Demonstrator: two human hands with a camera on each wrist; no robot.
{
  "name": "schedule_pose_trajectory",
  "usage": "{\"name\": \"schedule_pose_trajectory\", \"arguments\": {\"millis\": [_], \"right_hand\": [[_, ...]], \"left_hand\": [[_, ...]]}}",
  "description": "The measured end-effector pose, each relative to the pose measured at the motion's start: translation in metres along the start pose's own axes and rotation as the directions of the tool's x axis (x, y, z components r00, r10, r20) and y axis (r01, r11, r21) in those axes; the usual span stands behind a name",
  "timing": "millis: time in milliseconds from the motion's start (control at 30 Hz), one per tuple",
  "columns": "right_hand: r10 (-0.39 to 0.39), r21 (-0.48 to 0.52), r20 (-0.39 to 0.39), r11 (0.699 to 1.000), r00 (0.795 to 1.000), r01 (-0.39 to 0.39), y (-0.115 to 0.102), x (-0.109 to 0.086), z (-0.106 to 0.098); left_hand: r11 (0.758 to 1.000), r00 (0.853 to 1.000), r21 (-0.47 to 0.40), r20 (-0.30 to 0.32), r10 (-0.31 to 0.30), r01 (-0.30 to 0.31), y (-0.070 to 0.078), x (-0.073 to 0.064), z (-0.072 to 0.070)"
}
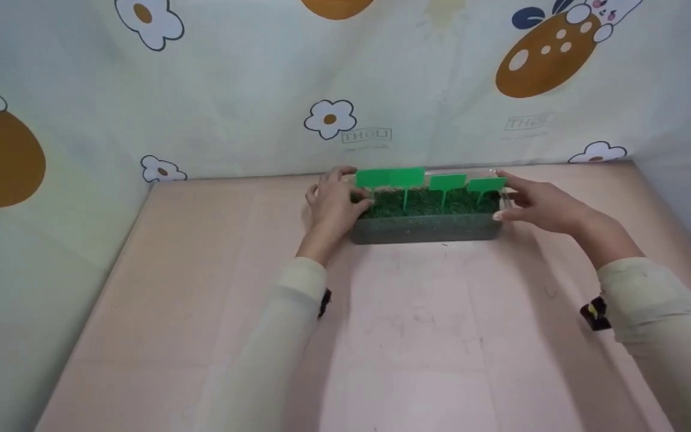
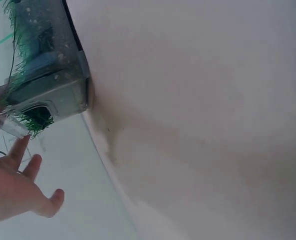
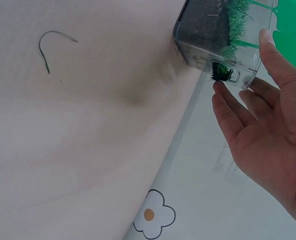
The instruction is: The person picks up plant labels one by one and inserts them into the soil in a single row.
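Note:
A clear plastic planter box (image 1: 426, 228) with dark soil and short green grass (image 1: 423, 203) stands at the back of the table. Several green plant labels (image 1: 447, 182) stick up from the grass in a row. At the box's left end my left hand (image 1: 335, 204) grips the rim, with thumb and index finger over the edge and other fingers spread outside. My right hand (image 1: 540, 204) holds the opposite end, its thumb at the front corner and fingers behind. In the right wrist view, those fingers touch the end wall beside a small opening (image 3: 221, 71) with grass showing.
The pale pink table (image 1: 405, 336) has faint marks and a thin curved strand (image 3: 42, 47) lying right of the box. A white cloth (image 1: 249, 108) printed with flowers and brown shapes hangs close behind and along the sides.

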State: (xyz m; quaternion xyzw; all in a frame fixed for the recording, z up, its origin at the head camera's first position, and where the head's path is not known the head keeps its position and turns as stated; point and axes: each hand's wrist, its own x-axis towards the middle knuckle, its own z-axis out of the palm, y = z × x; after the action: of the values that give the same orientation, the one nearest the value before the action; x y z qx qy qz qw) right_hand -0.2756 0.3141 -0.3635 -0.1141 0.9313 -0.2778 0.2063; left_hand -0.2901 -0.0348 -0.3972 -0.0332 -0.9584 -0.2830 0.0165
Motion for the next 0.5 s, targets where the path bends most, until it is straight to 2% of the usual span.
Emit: {"name": "schedule_pose_trajectory", "arguments": {"millis": [233,333,500], "right_hand": [[-0.014,0.006,-0.011,1.0,1.0,0.014,-0.0004,-0.0011,-0.0013],[-0.013,0.004,-0.012,1.0,1.0,0.013,-0.0003,-0.0008,-0.0006],[-0.009,0.01,-0.009,1.0,1.0,0.009,-0.0006,0.0001,0.0015]], "left_hand": [[0.992,0.994,0.1,0.067,-0.09,0.083,0.0068,0.0051,-0.0026],[0.989,0.991,0.111,0.082,-0.107,0.098,0.0078,0.0052,-0.0025],[0.992,0.992,0.074,0.064,-0.105,0.1,0.0058,0.0026,-0.0031]]}}
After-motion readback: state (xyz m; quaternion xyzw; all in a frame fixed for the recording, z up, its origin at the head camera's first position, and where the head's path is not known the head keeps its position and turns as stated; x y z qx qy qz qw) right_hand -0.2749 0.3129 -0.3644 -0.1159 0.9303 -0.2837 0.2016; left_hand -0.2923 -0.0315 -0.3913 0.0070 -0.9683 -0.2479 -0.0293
